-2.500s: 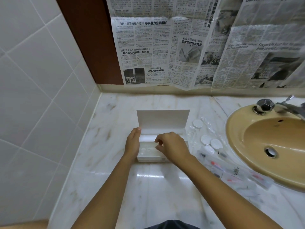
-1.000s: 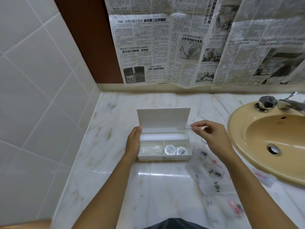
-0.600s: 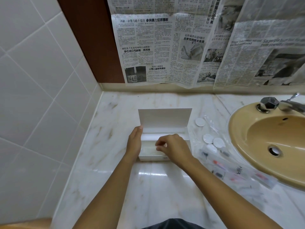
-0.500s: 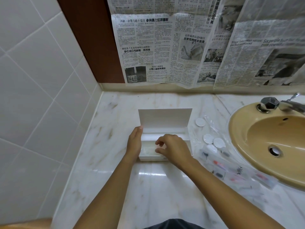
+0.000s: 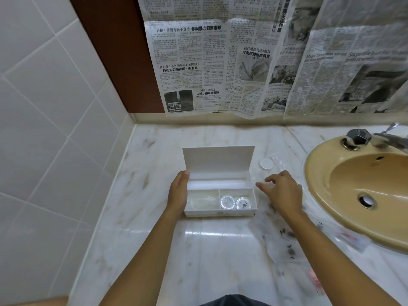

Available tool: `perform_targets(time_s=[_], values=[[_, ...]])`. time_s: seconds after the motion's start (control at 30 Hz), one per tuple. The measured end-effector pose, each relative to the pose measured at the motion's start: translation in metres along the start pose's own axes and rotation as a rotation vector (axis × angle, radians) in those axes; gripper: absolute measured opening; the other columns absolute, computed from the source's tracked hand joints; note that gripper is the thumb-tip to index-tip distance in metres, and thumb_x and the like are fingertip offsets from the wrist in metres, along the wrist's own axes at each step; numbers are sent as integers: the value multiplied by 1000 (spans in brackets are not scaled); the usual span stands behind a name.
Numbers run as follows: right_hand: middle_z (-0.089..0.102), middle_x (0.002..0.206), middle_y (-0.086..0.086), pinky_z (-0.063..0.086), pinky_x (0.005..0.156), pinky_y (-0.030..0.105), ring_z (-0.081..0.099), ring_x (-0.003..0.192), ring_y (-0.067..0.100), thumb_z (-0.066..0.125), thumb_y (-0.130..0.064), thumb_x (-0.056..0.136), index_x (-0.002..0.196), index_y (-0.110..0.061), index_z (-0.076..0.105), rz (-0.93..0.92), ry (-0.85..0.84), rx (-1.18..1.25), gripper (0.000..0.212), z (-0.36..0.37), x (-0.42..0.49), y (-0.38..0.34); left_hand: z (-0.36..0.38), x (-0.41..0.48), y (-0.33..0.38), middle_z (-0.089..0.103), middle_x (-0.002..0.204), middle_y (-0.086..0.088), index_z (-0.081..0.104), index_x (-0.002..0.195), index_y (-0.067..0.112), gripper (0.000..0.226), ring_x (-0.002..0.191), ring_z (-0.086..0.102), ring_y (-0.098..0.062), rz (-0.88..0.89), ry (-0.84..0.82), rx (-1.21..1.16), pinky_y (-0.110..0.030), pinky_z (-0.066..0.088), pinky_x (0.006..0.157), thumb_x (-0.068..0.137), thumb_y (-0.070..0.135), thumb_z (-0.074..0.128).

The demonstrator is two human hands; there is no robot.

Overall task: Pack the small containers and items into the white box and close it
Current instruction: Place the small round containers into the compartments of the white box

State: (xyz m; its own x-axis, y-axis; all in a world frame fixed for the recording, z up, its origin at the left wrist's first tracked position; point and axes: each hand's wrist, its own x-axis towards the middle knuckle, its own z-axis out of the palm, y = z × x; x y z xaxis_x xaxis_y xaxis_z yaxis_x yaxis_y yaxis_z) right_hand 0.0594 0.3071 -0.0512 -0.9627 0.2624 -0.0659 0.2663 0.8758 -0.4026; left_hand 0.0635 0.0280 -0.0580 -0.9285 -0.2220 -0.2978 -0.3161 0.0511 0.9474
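Resting flat against the left wall of the white box [image 5: 220, 214], the left hand [image 5: 178, 193] has its fingers straight and pressed together, the fingertips reaching up to the corner where the raised lid [image 5: 218, 159] meets the base. The box sits on the marble counter [image 5: 205, 250] straight ahead of the person, its lid standing open toward the wall. Inside, a long empty slot runs along the back; in front are two compartments. The left one holds something clear that I cannot make out; the right one holds two small round containers [image 5: 235, 202] side by side.

Just beyond the box's right wall, the right hand [image 5: 283, 192] hangs above the counter, fingers curled and loosely apart, thumb and forefinger pointing back toward the box without touching it. Whether they grip anything I cannot tell; the spot is blurred.

Farther back, a white round cap [image 5: 265, 163] lies on the counter next to a clear plastic piece [image 5: 278, 162]. Nearer the person, clear packets [image 5: 287, 246] with dark specks lie scattered beside the yellow sink [image 5: 326, 208]. Newspaper [image 5: 242, 67] covers the wall behind.
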Motion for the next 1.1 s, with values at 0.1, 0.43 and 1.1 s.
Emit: perform_targets(time_s=[0.1,0.43,1.1], values=[[57,112,0,37,94,42,59,101,23,73,-56,76,103,-25,73,10,-28,-130,42,6,3,3,0,-1,1,59,107,28,59,117,29,21,92,51,23,5,5,-1,6,35,72,106,30,40],[73,92,-7,52,74,34,67,85,18,71,-32,85,92,-22,75,71,112,273,13,-7,-1,7,0,1,1,57,105,30,57,114,31,18,91,50,24,-7,2,3,8,32,71,106,30,41],[70,91,-14,43,71,19,57,75,2,63,-26,92,102,-29,75,-551,-366,339,16,-4,-51,-83,-2,5,-6,66,112,19,63,118,26,27,104,56,12,2,6,30,-8,38,84,105,34,41]])
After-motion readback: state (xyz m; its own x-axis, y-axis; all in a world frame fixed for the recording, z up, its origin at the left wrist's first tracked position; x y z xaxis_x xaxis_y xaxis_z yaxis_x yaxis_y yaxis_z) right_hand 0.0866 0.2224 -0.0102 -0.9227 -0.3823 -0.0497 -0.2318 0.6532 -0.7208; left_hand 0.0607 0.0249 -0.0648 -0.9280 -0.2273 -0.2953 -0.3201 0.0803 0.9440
